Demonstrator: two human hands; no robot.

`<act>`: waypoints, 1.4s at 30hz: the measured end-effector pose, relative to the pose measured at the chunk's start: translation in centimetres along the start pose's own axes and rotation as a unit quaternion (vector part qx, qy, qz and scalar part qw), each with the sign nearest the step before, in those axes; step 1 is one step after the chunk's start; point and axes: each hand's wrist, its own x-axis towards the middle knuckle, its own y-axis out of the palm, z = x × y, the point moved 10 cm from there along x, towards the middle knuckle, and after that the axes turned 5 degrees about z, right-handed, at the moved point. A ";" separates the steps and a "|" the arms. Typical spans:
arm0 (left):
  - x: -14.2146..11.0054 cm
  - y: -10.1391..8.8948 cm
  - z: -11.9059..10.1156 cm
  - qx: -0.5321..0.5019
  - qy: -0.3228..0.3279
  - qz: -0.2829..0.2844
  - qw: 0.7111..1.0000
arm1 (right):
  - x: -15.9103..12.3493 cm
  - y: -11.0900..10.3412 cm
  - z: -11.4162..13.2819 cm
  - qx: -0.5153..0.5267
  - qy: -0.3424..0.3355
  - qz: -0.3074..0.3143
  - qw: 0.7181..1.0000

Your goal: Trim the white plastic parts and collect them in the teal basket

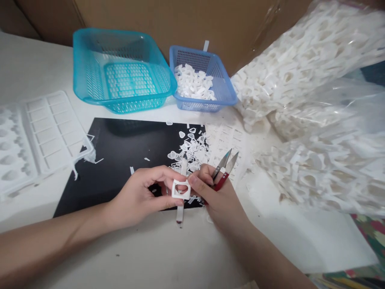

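A small white plastic frame (pixel 181 196) with a rounded opening is pinched between the thumb and fingers of my left hand (pixel 132 196). Closed round a pair of red-handled thread snips (pixel 221 182) is my right hand (pixel 225 206), whose thumb tip meets the frame's right side. The snips' blades point up and away, spread apart. Beneath the frame, a narrow white stick (pixel 179 214) with dark ends lies pointing away from me, its middle hidden. Loose white plastic trimmings (pixel 195 150) are heaped just beyond my hands, on the right part of a black mat (pixel 126 140).
A turquoise basket (pixel 124 98) stands at the back, beside a blue basket (pixel 222 90) holding white pieces. Clear bags (pixel 294 72) stuffed with white plastic parts crowd the right. White moulded trays (pixel 45 128) lie at left. A cardboard wall (pixel 210 20) closes off the back.
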 end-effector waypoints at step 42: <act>-0.1 0.2 -0.3 0.029 0.019 0.016 0.999 | 0.1 0.3 -0.1 0.032 -0.009 0.009 0.999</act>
